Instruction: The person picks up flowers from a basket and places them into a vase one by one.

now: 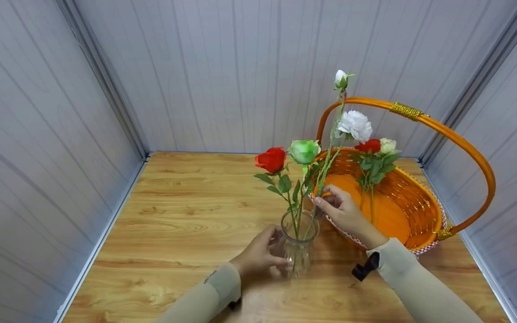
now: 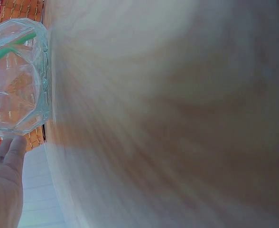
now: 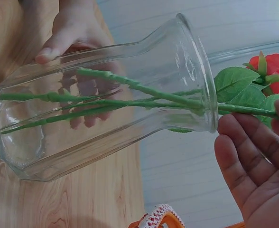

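Observation:
My left hand (image 1: pixel 259 253) holds the clear glass vase (image 1: pixel 301 260) low on its side, thumb in front and fingers behind the glass. In the vase stand a red rose (image 1: pixel 271 160) and a green-white rose (image 1: pixel 304 151), both leaning left. My right hand (image 1: pixel 346 213) is just right of the rim, pinching the green stem of a white flower (image 1: pixel 355 125) with a white bud (image 1: pixel 341 80) at its top. In the right wrist view several stem ends (image 3: pixel 130 85) show through the glass; one ends partway down, above the vase's base.
An orange wicker basket (image 1: pixel 420 190) with a tall arched handle stands to the right, close behind my right hand. Inside it lie a red flower (image 1: pixel 369 146) and a cream flower (image 1: pixel 388 146) with leafy stems. Pale panel walls (image 1: pixel 204 80) enclose the wooden table (image 1: pixel 186 211).

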